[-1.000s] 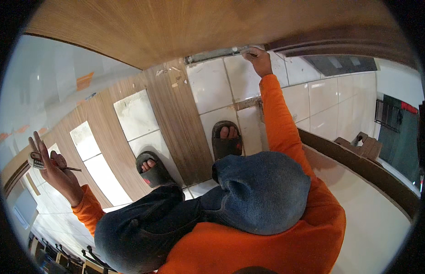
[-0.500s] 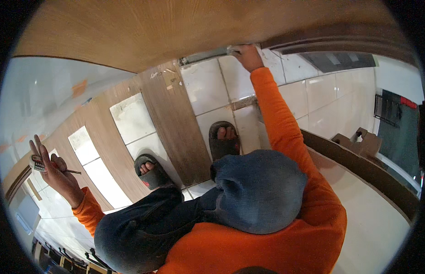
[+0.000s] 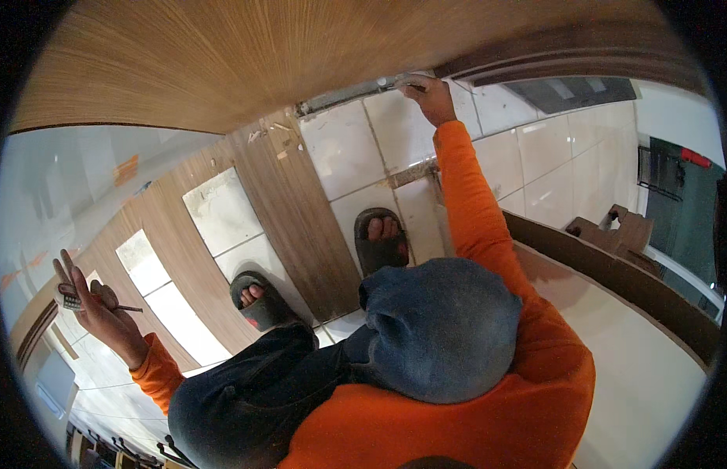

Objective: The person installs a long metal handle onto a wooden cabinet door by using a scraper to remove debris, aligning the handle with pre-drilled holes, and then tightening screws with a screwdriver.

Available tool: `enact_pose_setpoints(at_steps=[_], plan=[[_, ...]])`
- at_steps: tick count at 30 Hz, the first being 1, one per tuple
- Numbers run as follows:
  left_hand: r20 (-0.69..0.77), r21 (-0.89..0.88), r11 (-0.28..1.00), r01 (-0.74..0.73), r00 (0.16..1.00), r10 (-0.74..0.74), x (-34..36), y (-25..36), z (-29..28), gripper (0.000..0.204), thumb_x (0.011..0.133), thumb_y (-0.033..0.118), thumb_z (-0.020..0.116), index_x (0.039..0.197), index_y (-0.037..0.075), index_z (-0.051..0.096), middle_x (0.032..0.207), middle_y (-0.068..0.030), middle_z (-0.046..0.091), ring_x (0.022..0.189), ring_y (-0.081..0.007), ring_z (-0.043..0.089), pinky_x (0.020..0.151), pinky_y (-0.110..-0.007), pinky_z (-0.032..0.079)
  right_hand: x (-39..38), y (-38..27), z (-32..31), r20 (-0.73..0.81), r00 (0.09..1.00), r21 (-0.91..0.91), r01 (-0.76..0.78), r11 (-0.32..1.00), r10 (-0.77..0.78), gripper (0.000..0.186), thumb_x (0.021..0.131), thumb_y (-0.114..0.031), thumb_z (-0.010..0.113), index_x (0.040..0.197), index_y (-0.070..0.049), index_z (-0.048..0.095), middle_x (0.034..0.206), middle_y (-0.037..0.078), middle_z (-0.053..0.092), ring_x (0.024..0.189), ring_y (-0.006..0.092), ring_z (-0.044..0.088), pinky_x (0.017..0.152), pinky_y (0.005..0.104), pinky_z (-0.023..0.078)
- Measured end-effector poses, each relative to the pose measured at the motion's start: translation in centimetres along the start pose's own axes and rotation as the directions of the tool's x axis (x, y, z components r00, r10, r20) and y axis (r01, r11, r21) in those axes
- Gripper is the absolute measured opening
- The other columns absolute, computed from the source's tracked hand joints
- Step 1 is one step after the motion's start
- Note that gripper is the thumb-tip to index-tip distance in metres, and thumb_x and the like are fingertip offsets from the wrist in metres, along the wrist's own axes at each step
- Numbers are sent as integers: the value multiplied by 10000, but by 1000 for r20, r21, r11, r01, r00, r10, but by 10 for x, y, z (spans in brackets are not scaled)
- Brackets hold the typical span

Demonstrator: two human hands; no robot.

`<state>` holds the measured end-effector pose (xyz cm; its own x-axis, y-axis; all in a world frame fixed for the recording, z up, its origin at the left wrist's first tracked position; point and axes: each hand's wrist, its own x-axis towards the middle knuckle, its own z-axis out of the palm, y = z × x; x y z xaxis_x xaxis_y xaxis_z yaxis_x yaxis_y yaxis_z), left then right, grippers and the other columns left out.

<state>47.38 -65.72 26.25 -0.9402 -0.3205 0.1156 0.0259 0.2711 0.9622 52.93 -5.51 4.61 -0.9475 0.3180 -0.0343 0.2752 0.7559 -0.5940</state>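
Observation:
My left hand is raised at the left, fingers curled round what looks like a screwdriver. Its thin dark shaft points right, and a ribbed grey handle end shows by the palm; two of my fingers stick out past it. A large wood-grain panel spans the top of the view. At its lower edge, my right hand has its fingers bent together beside a grey metal strip. Whatever these fingers pinch is too small and partly hidden to name.
Wood-grain boards lie across white floor tiles, between and beside my sandalled feet. Small scraps are near the panel edge. A dark-edged board stands at my right, with a brown bracket-like piece beyond. A glossy pale surface is at left.
The view has shifted slightly, and the panel's left lower edge sits lower in it. My right hand's fingers have shifted a little at the panel's edge. The left hand keeps its hold.

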Motion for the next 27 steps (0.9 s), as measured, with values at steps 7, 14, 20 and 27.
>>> enact_pose_setpoints(at_steps=[7, 14, 20, 27], plan=[[45, 2, 999, 35, 998, -35, 3, -4, -8, 443, 977, 38, 515, 1385, 208, 550, 1500, -75, 447, 588, 4, 345, 499, -149, 288, 2, 23, 18, 57, 998, 286, -31, 958, 15, 298, 828, -316, 712, 1020, -91, 741, 972, 140, 722, 892, 278, 686, 835, 376, 516], [91, 36, 999, -7, 996, 4, 5, -2, -14, 456, 980, 44, 504, 1413, 186, 507, 1476, -45, 478, 595, 15, 363, 494, -136, 283, 9, 8, 17, 99, 987, -59, 136, 989, -130, 213, 847, -221, 688, 1002, -85, 742, 989, 117, 715, 931, 291, 655, 873, 377, 488], [-9, -61, 994, 94, 995, -95, 1, 3, 14, 456, 950, 195, 618, 1372, 53, 520, 1429, 0, 522, 542, -3, 262, 474, -145, 241, 14, 4, 20, 76, 961, -247, 276, 929, -265, 203, 829, -236, 694, 989, -118, 739, 1050, 111, 694, 979, 336, 627, 919, 423, 466], [-15, -62, 985, 160, 987, -161, 6, 0, 6, 437, 945, 206, 626, 1359, 89, 543, 1402, 6, 546, 548, 3, 279, 483, -141, 253, 17, -78, 55, 381, 908, -616, 391, 684, -175, 184, 861, -213, 596, 860, -70, 713, 904, 155, 697, 925, 349, 661, 798, 478, 534]])
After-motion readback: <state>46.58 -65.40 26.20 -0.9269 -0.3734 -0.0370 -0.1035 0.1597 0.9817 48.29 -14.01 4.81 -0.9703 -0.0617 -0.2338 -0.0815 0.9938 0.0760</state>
